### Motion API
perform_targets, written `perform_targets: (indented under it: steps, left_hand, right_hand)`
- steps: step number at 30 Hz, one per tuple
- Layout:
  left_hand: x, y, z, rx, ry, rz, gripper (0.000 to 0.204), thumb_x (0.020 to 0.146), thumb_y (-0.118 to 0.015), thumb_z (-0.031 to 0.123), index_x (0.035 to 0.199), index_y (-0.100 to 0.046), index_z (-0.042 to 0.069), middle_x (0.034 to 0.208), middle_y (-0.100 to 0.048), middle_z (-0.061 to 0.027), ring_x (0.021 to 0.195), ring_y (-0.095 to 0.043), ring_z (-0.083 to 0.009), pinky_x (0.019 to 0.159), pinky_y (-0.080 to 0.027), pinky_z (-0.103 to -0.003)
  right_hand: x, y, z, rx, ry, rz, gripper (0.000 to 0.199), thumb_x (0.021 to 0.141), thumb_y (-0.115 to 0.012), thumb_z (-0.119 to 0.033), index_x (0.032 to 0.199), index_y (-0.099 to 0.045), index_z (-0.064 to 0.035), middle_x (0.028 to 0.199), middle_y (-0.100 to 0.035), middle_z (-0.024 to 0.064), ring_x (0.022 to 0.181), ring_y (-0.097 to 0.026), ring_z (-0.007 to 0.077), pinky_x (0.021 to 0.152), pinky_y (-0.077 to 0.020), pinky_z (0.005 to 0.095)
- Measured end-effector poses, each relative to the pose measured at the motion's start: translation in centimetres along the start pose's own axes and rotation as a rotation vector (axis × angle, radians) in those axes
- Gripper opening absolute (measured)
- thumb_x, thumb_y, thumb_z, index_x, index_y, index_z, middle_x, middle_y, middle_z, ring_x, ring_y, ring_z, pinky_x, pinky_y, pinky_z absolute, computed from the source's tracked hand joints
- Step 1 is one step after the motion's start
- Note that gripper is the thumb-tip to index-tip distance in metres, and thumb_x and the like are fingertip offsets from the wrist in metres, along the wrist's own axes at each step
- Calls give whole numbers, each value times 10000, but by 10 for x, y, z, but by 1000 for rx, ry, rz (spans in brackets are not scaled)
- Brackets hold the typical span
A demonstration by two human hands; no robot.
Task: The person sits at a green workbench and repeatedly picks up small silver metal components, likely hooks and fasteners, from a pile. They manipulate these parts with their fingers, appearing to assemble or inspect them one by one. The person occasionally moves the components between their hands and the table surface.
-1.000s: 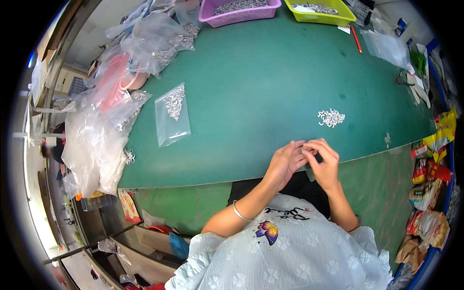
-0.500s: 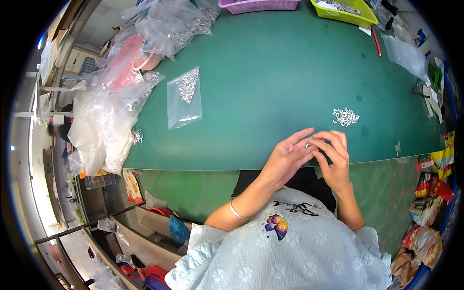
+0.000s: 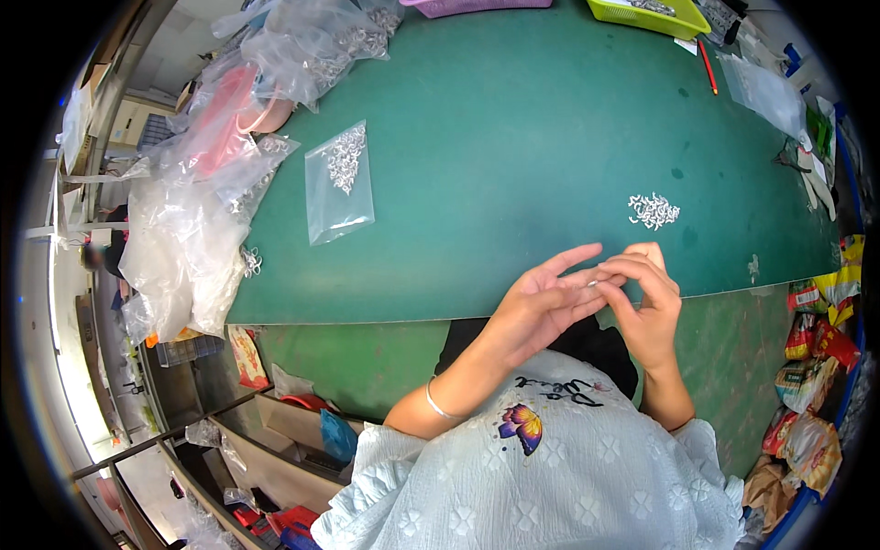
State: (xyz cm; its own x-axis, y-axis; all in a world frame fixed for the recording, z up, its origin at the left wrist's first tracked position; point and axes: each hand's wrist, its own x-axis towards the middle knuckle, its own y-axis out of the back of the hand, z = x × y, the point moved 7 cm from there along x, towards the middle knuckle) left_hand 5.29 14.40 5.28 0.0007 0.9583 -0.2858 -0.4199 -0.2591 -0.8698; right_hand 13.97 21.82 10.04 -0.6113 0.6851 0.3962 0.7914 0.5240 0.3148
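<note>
My left hand (image 3: 541, 307) is palm up near the table's front edge, its fingers stretched out and apart. My right hand (image 3: 643, 307) meets its fingertips, thumb and forefinger pinched on a small silvery metal piece (image 3: 594, 283). That piece is mostly covered by fingers, so its exact shape cannot be made out. Just beyond my right hand is a loose heap of small curved silvery metal pieces (image 3: 654, 211) on the green tabletop (image 3: 477, 165). Farther left, a flat clear plastic bag (image 3: 332, 213) holds many similar pieces in its upper part.
Large clear plastic bags (image 3: 174, 247) crowd the left side around a pink basket (image 3: 225, 119). A purple basket (image 3: 477, 6) and a yellow-green basket (image 3: 646, 18) stand at the far edge. A red pencil (image 3: 709, 69) and a plastic bag (image 3: 765, 96) lie far right.
My right hand has shifted slightly right, its fingers still at the left fingertips. The silvery piece sits lower between the fingers and shows less. The whole view has shifted a little.
</note>
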Motion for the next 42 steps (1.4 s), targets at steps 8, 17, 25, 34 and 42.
perform_targets:
  steps: [8,17,25,34,42]
  left_hand:
    - [-17,-4,24,665,-440,154,230,829,-562,-58,1058,-573,-40,997,-571,-92,891,-562,-128,734,-462,-225]
    - [-20,10,26,603,-419,219,141,807,-604,-54,946,-628,-44,880,-615,-72,781,-555,-95,680,-448,-208]
    - [-26,8,27,562,-380,230,137,796,-618,-53,930,-643,-37,878,-644,-91,782,-581,-97,680,-459,-205]
    - [-29,6,28,529,-373,185,142,792,-616,-61,928,-649,-39,894,-649,-104,769,-573,-97,669,-457,-203]
    - [-31,1,32,527,-375,164,141,798,-611,-57,935,-644,-47,912,-646,-123,805,-583,-123,684,-464,-220]
  right_hand:
    - [-20,-25,33,966,-570,40,224,809,-603,36,1024,-547,18,934,-602,71,860,-555,111,779,-433,238]
    - [-24,-30,25,867,-566,21,234,789,-593,84,1011,-548,24,959,-597,83,883,-554,126,804,-434,254]
    - [-18,-18,2,531,-245,76,254,701,-631,151,919,-579,31,909,-603,103,831,-521,154,711,-399,263]
    - [-13,-14,-11,426,-141,115,244,683,-646,135,891,-586,22,865,-622,103,824,-522,176,681,-386,267]
    - [-11,-14,-17,416,-103,126,239,688,-643,136,888,-577,24,840,-620,111,833,-534,196,706,-419,290]
